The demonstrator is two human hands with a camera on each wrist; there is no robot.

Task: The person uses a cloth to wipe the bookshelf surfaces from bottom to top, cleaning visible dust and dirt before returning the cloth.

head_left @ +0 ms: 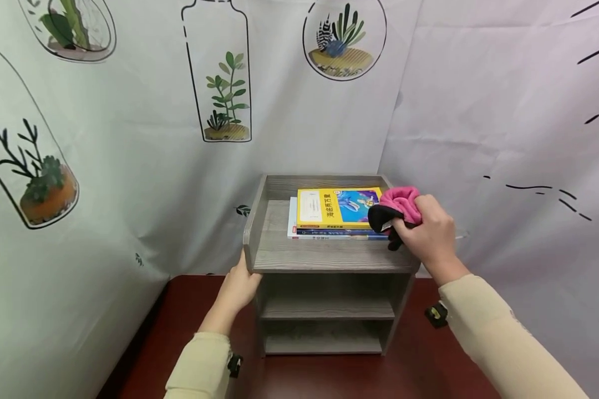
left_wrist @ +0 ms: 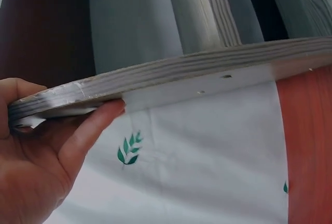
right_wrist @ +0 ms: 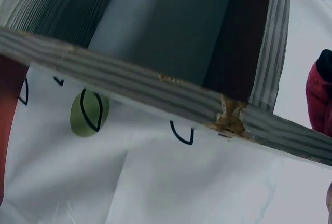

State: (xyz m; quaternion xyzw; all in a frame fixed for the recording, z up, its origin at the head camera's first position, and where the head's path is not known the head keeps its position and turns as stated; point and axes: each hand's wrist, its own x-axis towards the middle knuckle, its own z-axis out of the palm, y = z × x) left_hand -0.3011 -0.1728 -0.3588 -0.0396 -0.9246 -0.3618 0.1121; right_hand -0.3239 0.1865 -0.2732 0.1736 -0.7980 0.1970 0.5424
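In the head view a small grey wood-grain shelf unit (head_left: 324,263) stands at the centre. My left hand (head_left: 239,282) grips its left side panel below the top tray. The left wrist view shows this hand (left_wrist: 46,151) with fingers on both sides of the panel edge (left_wrist: 155,68). My right hand (head_left: 431,230) holds a bunched pink and black cloth (head_left: 401,205) over the right side of the top tray, by the books. Its exact kind is hidden by the folds. Only part of the cloth (right_wrist: 319,99) shows at the right wrist view's edge.
A yellow book (head_left: 336,209) tops a short stack on the top tray, over a blue book and a white one. Two lower shelves (head_left: 329,310) lie beneath. The unit stands on a dark red surface (head_left: 324,377), before a white printed curtain (head_left: 279,111).
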